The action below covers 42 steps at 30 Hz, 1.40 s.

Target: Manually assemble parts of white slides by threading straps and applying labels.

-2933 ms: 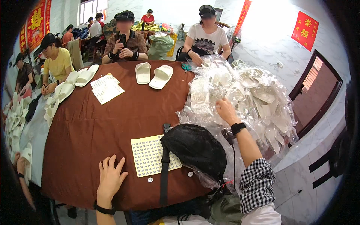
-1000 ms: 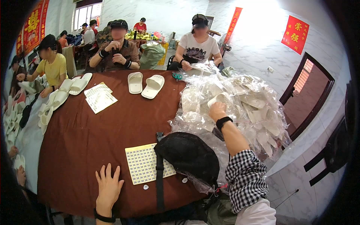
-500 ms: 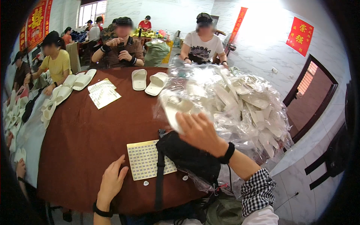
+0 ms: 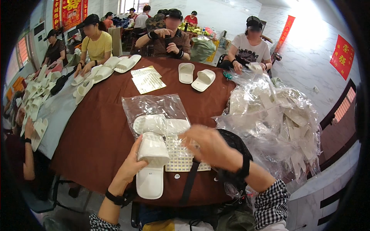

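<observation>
My left hand [image 4: 130, 164] grips a white slipper [image 4: 149, 184] by its side, thumb close to the strap. The slipper points away from me over the near part of the table, with a small round label on its insole. Just beyond lies a second white slipper [image 4: 148, 124], sideways in or under a clear plastic bag [image 4: 148, 104]. To the right, my right hand [image 4: 214, 148] hovers over the sticker sheet [image 4: 179, 163], smeared by motion; whether its fingers hold anything is unclear. A loose round sticker [image 4: 177, 176] sits below the sheet.
A large clear bag of slippers [image 4: 273, 111] fills the table's right side. A black mesh bag [image 4: 235, 148] with a strap lies near my right wrist. Two slippers [image 4: 186, 73] and paper sheets [image 4: 148, 81] lie farther back. Several people sit around the brown-covered table [image 4: 96, 146].
My left hand, open before, now holds a slipper. My right hand has left the large bag, and a bagged slipper now lies in front of me. The view has turned left.
</observation>
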Each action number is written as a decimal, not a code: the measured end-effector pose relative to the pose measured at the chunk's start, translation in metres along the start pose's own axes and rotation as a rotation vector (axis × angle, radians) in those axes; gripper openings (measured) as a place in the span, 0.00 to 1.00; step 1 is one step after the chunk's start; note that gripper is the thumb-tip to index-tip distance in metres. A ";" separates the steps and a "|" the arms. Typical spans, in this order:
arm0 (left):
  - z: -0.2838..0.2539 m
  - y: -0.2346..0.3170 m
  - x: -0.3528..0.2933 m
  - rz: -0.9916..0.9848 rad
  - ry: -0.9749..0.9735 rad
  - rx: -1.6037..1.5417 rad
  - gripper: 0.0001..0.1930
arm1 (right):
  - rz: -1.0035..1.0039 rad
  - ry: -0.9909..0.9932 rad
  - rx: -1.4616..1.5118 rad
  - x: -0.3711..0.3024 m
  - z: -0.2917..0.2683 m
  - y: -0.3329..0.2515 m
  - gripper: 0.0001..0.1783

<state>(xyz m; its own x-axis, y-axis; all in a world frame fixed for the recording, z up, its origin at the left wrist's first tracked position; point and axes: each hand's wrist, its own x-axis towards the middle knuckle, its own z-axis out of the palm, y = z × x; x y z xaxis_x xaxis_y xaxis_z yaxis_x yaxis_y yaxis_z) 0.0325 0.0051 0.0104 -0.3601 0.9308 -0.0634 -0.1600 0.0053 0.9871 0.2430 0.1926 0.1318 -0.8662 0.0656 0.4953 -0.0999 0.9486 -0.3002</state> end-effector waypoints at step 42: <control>-0.060 -0.046 -0.056 0.309 0.308 0.216 0.39 | 0.315 0.604 -0.898 -0.189 -0.218 -0.057 0.15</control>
<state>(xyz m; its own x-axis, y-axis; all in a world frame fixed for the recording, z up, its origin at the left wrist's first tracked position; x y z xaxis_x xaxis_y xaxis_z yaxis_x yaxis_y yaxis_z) 0.0050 -0.0696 -0.0397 -0.6212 0.7494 0.2290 0.1800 -0.1480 0.9725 0.5193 0.1935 0.2323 -0.3872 0.2494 0.8876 0.6809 0.7265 0.0929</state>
